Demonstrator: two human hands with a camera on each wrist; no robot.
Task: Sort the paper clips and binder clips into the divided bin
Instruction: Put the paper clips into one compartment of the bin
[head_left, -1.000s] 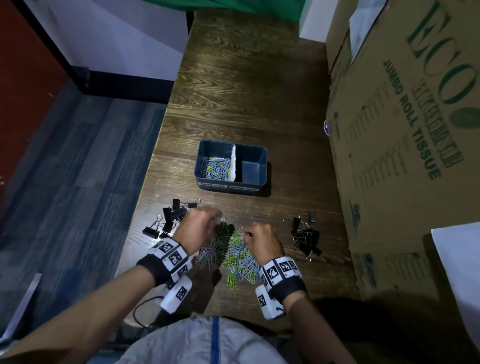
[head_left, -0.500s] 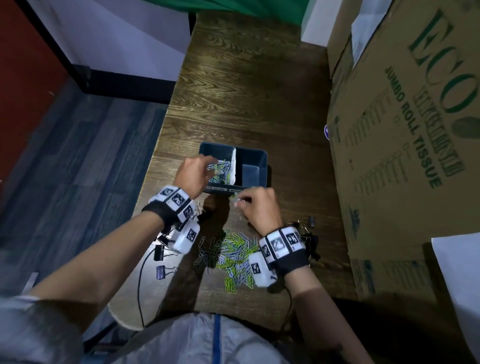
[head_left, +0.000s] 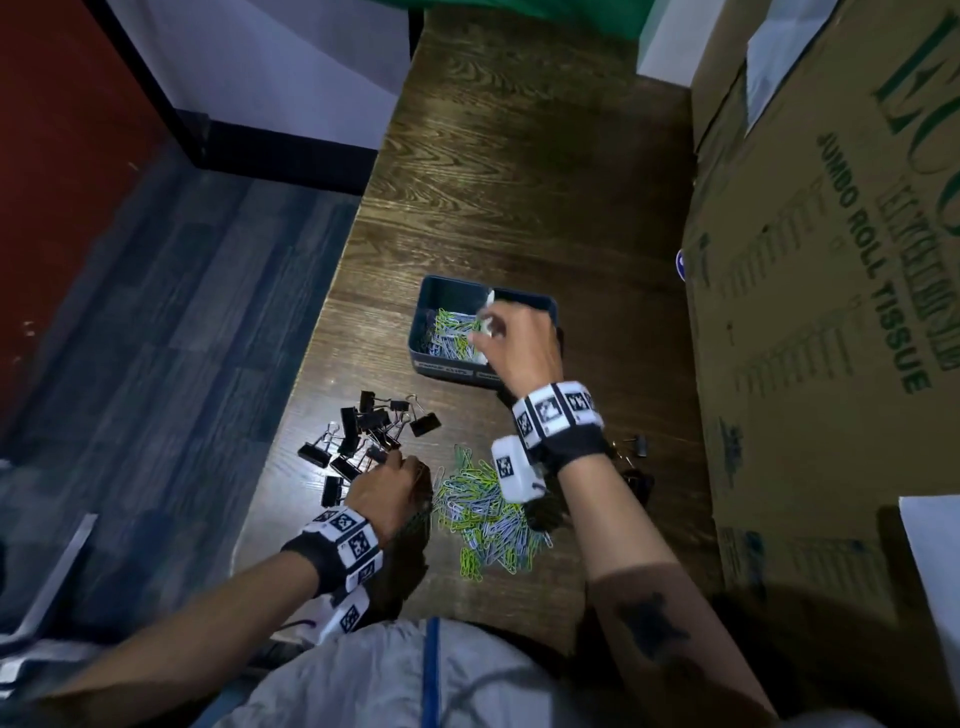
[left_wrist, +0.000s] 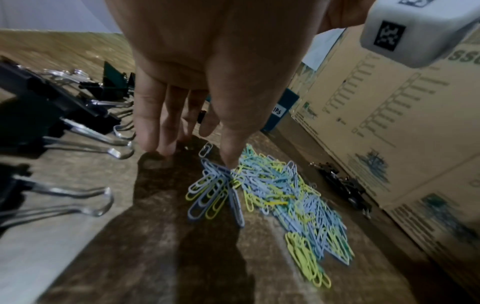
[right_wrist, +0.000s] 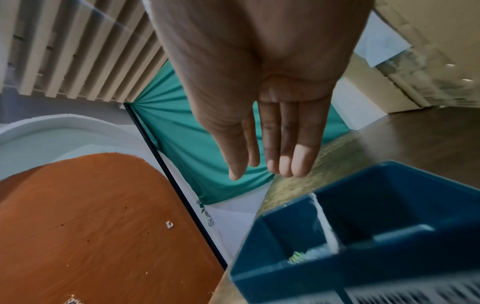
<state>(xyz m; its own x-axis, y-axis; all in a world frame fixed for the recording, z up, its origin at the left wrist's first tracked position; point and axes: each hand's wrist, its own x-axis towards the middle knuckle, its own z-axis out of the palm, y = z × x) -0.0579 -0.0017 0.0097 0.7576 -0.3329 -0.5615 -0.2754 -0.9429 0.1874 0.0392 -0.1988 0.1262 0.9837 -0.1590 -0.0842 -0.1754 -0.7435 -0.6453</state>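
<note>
One dark wood table (head_left: 519, 171) carries everything I see, with a cardboard box (head_left: 831, 312) along its right side and blue-grey floor (head_left: 156, 338) to its left. Two binder clip piles (head_left: 371, 434) flank one paper clip heap (head_left: 483, 512), and the bin (head_left: 431, 312) has two compartments, the left holding paper clips. My left hand (left_wrist: 207, 61) reaches down with straight fingers, thumb on the heap, while my right hand (right_wrist: 259, 61) hovers flat and empty above the bin.

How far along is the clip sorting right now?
Partly done: paper clips already fill the divided bin's left compartment. In hand: the right hand hovers open above it; the left hand reaches the paper clip pile. Left: that pile and all binder clips.
</note>
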